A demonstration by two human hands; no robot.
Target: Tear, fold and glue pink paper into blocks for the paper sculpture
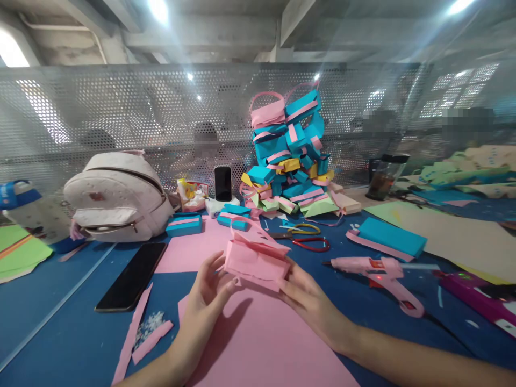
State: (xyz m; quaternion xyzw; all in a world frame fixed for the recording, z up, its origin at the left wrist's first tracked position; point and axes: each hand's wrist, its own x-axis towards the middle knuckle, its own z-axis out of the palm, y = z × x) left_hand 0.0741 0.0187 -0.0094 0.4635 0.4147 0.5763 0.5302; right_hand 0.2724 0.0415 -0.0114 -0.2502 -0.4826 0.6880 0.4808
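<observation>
A small pink paper bag [253,263] with a thin paper handle is held above the table between my two hands. My left hand [212,293] grips its left side, thumb at the lower edge. My right hand [302,293] has its fingers on the right end, some of them hidden behind the paper. Under the bag lies a large pink paper sheet [274,344]. To the right rests a pink hot glue gun [379,271] with a glue stick in its back. Red-handled scissors [310,243] lie beyond the bag.
Paper bags in blue and pink are piled [290,156] against a perforated metal screen [161,107]. A white backpack [121,199], a black phone [133,277] and paper strips [135,333] lie left. A blue paper box [391,236] and a purple device [475,298] are right.
</observation>
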